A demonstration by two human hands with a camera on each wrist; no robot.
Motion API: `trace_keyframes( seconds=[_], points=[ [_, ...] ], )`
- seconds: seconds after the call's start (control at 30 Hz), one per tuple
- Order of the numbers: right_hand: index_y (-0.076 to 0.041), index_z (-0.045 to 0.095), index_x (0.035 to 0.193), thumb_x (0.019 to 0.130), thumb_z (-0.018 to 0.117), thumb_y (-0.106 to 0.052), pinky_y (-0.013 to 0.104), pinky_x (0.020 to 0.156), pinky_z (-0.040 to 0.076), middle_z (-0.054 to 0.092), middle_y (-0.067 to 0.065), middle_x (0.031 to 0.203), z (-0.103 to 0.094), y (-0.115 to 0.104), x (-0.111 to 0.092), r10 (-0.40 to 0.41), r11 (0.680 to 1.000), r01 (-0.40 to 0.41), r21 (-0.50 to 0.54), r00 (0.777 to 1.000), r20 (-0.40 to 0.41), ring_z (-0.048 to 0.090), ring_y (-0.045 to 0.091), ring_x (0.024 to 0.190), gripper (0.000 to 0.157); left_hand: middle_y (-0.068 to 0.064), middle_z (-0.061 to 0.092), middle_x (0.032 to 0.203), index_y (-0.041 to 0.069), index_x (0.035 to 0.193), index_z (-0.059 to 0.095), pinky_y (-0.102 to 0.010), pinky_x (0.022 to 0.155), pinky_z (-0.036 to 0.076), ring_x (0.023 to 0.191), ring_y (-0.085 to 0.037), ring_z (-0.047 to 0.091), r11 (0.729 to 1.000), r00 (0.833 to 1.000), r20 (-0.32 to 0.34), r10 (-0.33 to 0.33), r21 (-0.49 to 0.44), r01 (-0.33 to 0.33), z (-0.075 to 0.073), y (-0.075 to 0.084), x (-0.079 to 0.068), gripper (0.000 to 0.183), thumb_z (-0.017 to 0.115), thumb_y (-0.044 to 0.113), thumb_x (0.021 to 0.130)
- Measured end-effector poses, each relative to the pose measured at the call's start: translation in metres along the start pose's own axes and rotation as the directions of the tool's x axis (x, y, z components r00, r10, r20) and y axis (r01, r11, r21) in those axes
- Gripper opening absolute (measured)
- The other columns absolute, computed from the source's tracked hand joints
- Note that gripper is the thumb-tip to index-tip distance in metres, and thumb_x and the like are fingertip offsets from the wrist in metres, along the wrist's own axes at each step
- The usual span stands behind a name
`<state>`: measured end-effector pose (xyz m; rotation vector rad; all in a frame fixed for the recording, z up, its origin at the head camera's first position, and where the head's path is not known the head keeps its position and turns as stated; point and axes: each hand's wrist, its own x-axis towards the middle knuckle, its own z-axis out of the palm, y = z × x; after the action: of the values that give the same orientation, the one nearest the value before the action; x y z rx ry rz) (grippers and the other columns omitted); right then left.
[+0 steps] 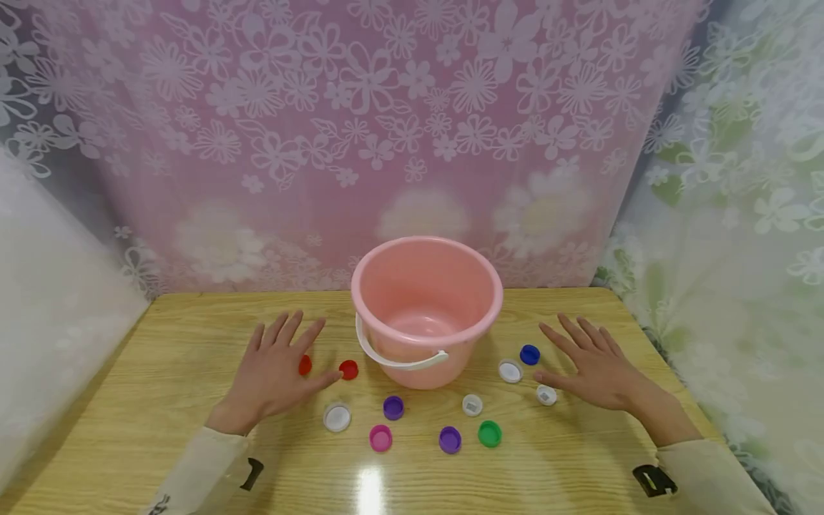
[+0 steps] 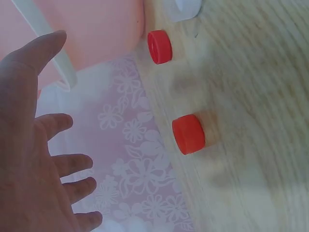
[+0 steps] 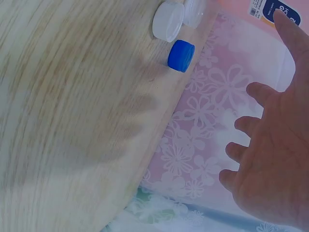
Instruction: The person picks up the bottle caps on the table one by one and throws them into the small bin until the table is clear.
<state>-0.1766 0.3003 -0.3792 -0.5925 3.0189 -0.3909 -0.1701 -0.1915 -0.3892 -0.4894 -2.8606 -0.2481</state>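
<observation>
A pink bucket [image 1: 428, 286] with a white handle [image 1: 402, 363] stands at the table's far middle. My left hand [image 1: 273, 368] is spread over the table to its left, fingers straight, holding nothing. Two red bottle caps lie near it; one red cap [image 2: 189, 134] is partly covered by the hand in the head view, the other red cap [image 1: 348, 370] is by the thumb tip. On the bucket's right my right hand [image 1: 595, 372] is also spread, with nothing in it. Close to its thumb are a blue cap [image 1: 530, 355] and a white cap [image 1: 546, 395].
In front of the bucket lie purple caps [image 1: 393, 408], a pink cap [image 1: 380, 438], a green cap [image 1: 490, 433] and several white or clear caps [image 1: 337, 417]. Flowered curtains [image 1: 412, 129] hang behind and beside the wooden table [image 1: 212, 486].
</observation>
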Motion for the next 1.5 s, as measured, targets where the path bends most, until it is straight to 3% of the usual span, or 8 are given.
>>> trace_keyframes(
  seconds=[0.77,1.03,1.27,1.5],
  points=[
    [-0.020,0.021,0.153,0.089,0.054,-0.061,0.066,0.108,-0.004,0.006,0.020,0.157,-0.012,0.005,-0.004,0.006,1.000,-0.006,-0.025,1.000,-0.011,0.001,0.047,0.139,0.084,-0.019,0.033,0.148,0.015,0.146,0.040,-0.059,0.107,0.023,0.136,-0.039,0.027,0.997,0.994,-0.101,0.045,-0.064,-0.052,-0.034,0.009,0.010,0.079,0.051,0.066,0.086],
    [-0.017,0.023,0.153,0.089,0.057,-0.058,0.067,0.107,-0.001,0.008,0.021,0.156,-0.016,0.003,-0.011,0.004,0.999,-0.005,-0.034,0.999,-0.033,0.003,0.048,0.139,0.083,-0.020,0.034,0.147,0.012,0.145,0.040,-0.066,0.099,0.031,0.132,-0.042,0.032,0.982,0.993,-0.119,0.012,-0.187,-0.034,-0.039,0.014,0.018,0.069,0.051,0.056,0.093],
    [-0.016,0.022,0.153,0.089,0.057,-0.057,0.067,0.107,-0.001,0.007,0.021,0.156,-0.016,0.005,-0.008,0.005,0.999,-0.006,-0.042,1.000,-0.018,0.002,0.048,0.139,0.083,-0.015,0.039,0.146,0.011,0.145,0.039,-0.061,0.099,0.035,0.131,-0.037,0.037,0.927,0.989,-0.131,-0.071,-0.375,0.017,-0.047,0.023,0.033,0.060,0.047,0.048,0.098],
    [-0.016,0.024,0.152,0.088,0.058,-0.057,0.066,0.107,0.000,0.008,0.021,0.156,-0.015,0.012,-0.007,0.006,0.999,-0.008,-0.040,0.999,-0.035,0.003,0.047,0.139,0.083,-0.013,0.039,0.144,0.010,0.145,0.039,-0.049,0.091,0.049,0.123,-0.034,0.046,0.832,0.989,-0.078,-0.123,-0.552,0.060,-0.052,0.037,0.054,0.060,0.050,0.044,0.098]
  ],
)
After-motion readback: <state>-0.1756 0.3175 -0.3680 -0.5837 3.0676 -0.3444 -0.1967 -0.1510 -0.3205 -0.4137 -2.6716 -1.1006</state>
